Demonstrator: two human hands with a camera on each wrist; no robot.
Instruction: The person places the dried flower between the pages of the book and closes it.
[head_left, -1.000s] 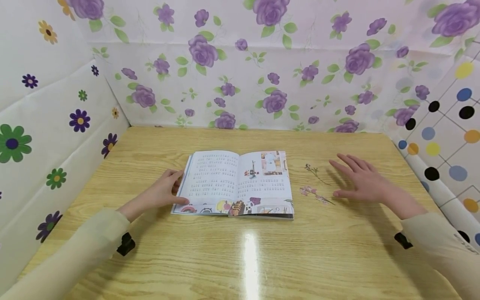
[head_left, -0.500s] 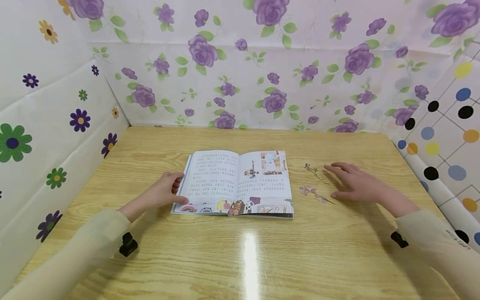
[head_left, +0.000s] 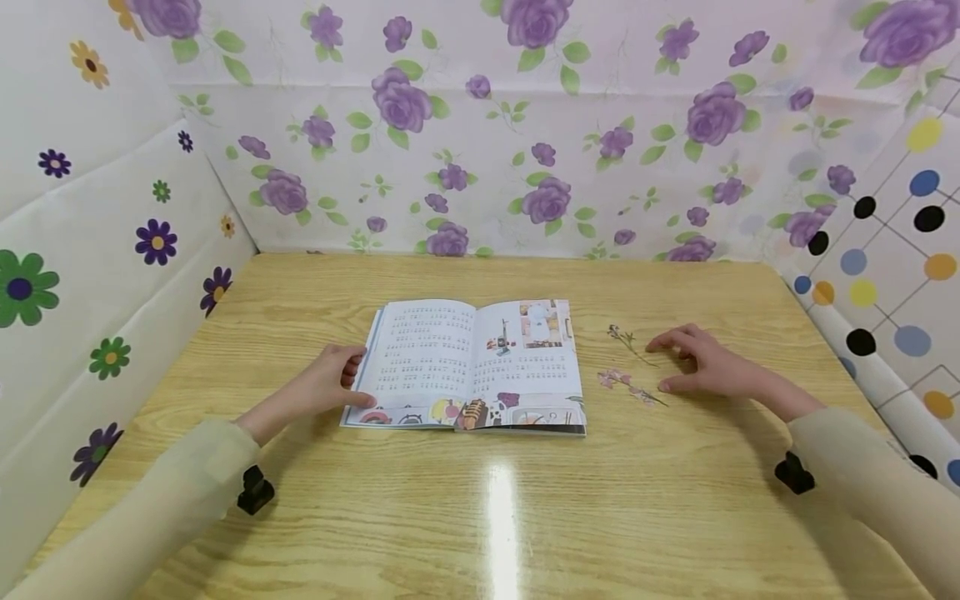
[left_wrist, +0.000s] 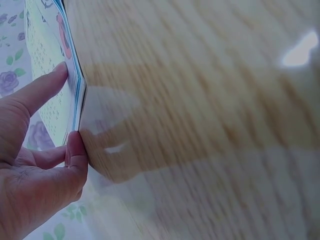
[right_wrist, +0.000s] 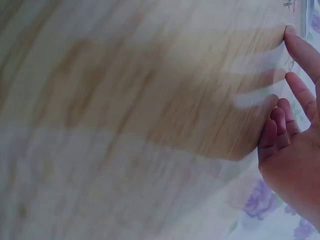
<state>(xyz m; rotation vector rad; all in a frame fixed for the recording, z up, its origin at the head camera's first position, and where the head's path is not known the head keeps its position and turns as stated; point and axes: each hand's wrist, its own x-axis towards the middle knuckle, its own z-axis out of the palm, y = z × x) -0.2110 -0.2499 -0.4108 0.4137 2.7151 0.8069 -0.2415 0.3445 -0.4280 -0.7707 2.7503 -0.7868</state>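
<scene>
Your right hand (head_left: 708, 367) rests on the wooden table (head_left: 480, 517) with fingers loosely spread and fingertips down, holding nothing, right beside two pressed flowers: a small dark sprig (head_left: 626, 340) and a pink one (head_left: 626, 385). Both lie flat, just right of the open book (head_left: 468, 367). Your left hand (head_left: 326, 387) holds the book's left edge, thumb on the page. Dried flowers are thin and likely break easily, so slide a fingertip under the stem and lift gently. Keep the book pressed flat.
</scene>
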